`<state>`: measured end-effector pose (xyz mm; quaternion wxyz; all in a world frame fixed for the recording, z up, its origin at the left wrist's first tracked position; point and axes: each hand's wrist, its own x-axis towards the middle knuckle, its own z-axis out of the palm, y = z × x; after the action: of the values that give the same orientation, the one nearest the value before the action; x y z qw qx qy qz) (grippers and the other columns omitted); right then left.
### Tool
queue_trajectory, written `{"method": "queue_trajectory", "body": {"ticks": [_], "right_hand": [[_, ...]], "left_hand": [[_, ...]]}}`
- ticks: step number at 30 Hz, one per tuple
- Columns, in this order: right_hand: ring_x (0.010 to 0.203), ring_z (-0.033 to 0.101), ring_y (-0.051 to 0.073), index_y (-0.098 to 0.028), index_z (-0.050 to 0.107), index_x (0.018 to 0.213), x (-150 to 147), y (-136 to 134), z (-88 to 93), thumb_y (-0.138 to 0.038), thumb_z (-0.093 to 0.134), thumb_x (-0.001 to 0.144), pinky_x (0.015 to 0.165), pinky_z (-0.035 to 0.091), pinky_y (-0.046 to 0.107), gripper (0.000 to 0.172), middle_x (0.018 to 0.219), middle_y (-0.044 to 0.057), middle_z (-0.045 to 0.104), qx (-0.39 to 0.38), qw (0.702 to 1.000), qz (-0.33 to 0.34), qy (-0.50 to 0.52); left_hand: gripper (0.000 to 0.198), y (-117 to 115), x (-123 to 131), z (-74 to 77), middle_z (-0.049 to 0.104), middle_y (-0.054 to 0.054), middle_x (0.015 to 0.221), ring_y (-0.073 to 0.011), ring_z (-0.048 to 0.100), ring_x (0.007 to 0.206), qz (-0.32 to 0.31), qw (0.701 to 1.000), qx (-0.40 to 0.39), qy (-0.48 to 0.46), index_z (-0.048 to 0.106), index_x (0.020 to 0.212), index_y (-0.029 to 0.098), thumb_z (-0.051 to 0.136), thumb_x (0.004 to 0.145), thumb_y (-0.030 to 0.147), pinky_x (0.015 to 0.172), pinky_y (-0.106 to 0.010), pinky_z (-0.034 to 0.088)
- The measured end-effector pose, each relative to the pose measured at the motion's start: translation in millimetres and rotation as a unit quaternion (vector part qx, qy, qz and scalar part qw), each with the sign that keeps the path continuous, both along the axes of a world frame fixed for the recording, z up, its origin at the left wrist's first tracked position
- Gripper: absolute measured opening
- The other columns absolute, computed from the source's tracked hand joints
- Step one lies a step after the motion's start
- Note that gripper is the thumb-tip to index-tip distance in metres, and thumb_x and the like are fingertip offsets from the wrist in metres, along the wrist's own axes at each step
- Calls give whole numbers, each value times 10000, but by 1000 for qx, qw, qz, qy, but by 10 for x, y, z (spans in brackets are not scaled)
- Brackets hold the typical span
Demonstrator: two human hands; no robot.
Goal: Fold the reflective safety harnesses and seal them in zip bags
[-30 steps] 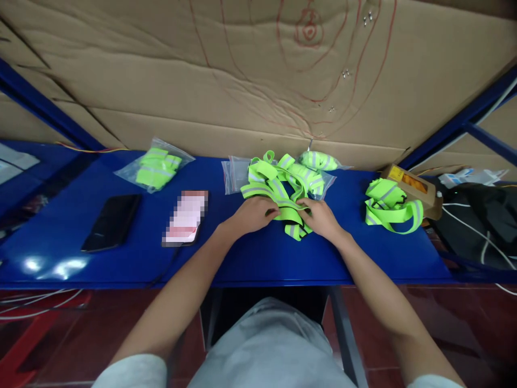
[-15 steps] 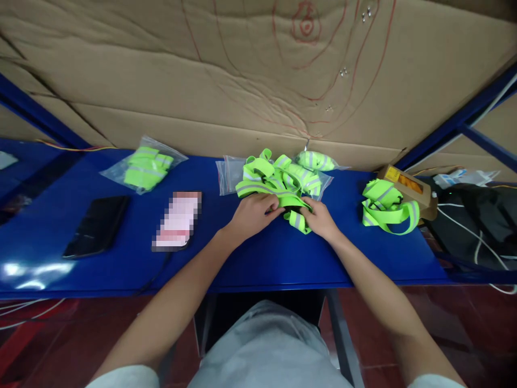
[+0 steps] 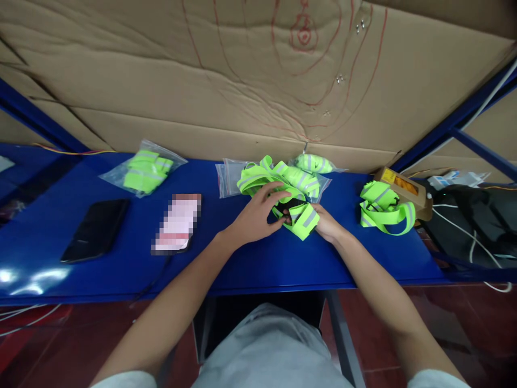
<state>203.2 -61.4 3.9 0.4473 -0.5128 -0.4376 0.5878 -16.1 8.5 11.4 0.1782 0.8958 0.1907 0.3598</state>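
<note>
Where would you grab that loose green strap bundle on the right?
Likely the long loop of the bundle that trails toward the front edge. It lies flat and clear of the tangle, and the box blocks the far side, so come from the front.

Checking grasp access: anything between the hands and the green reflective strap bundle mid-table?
Nothing visible. The left hand and right hand are both on the reflective strap bundle, gripping its folded near end. The clear bag lies behind it, out of the way.

neon-green grey-striped straps, blue table
</note>
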Motion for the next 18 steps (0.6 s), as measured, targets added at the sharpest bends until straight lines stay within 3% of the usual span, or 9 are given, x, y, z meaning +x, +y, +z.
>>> {"method": "queue_trajectory", "body": {"ticks": [3,7,10,12,13,14,16,17,18], "right_hand": [[741,736,213,-171,818,865,24,13,7,-475,862,660,792,602,370,370,805,43,795,1,999,15,-32],[660,683,177,-157,809,825,45,29,-2,-483,846,663,721,573,332,365,734,16,766,5,994,61,-90],[751,705,215,-157,806,947,86,46,19,-540,781,744,756,582,366,434,815,37,773,16,986,93,-138],[944,714,255,-175,769,1118,112,26,60,-547,688,851,864,578,408,465,992,73,771,84,974,35,-210],[1069,688,275,-187,728,1214,113,-2,85,-531,629,907,939,555,437,472,1100,95,748,141,952,-41,-268],[1186,639,294,-195,679,1296,101,-44,109,-511,579,949,1012,518,469,480,1197,121,709,207,908,-135,-337],[1318,543,331,-203,599,1390,30,-153,144,-494,533,979,1101,436,522,508,1300,161,635,332,775,-267,-467],[1332,524,346,-208,580,1409,-29,-209,153,-499,544,973,1116,411,532,526,1316,171,617,380,718,-265,-520],[1305,542,349,-222,574,1414,-98,-257,157,-509,566,961,1110,410,522,536,1304,164,624,417,684,-213,-559]], "left_hand": [[392,3,-14,15,373,-147,1537,-307,420,1462,3,999,-35,-35,556,1246,252,713,888,229,1177,-527,440],[308,11,-30,6,229,-122,1662,-336,280,1555,-17,999,-23,28,657,1237,256,669,929,246,1220,-553,382],[234,14,-34,6,293,-115,1646,-342,332,1525,-5,999,6,42,712,1165,248,665,936,256,1182,-551,419],[165,23,-41,6,410,-137,1554,-353,438,1435,42,997,52,27,740,1061,227,684,906,207,1133,-562,445],[155,29,-47,2,469,-146,1486,-350,499,1362,73,994,79,16,743,1019,218,682,887,164,1091,-559,467],[171,33,-54,-5,517,-152,1412,-335,552,1274,101,989,106,3,741,995,208,668,868,120,1034,-536,498],[211,34,-65,-27,589,-151,1267,-282,613,1093,130,981,146,-13,722,998,192,631,849,75,897,-448,544],[208,29,-66,-41,617,-140,1197,-259,622,1023,127,979,160,-12,709,999,189,614,853,76,843,-410,546],[194,21,-63,-55,639,-127,1139,-246,627,983,116,979,170,-6,696,998,190,600,864,87,815,-388,540]]}}
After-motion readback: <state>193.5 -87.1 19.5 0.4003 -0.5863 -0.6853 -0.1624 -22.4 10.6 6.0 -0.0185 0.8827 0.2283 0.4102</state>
